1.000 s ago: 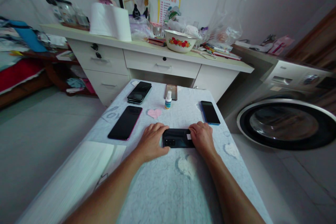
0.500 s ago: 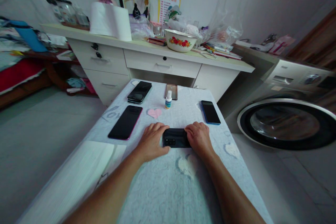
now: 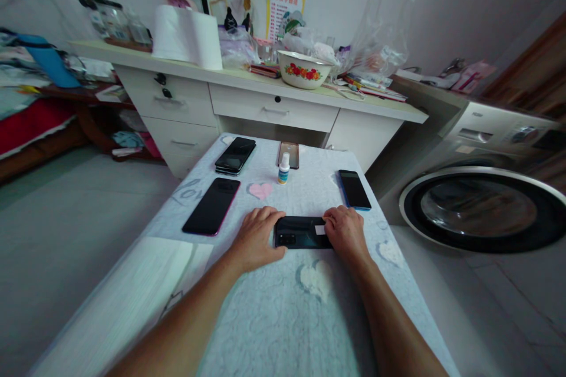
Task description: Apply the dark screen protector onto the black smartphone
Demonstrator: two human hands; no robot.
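A dark smartphone lies back up on the cloth-covered table, its camera block at the left end and a small white label near the right. My left hand grips that left end, fingers at the far edge and thumb at the near edge. Over the right end, my right hand is closed, fingertips against the phone's back; whatever they may hold is hidden. Just beyond the phone stands a small white spray bottle. Left of my hands lies a phone with a pink edge; a blue-edged phone is at the right.
A stack of phones sits at the table's far left, with a phone case at the far edge. White folded material covers the near left. Behind are a white desk with a flowered bowl, and a washing machine at right.
My right hand has slid rightward along the phone's back, uncovering the white label. The left hand and the phone have stayed in place.
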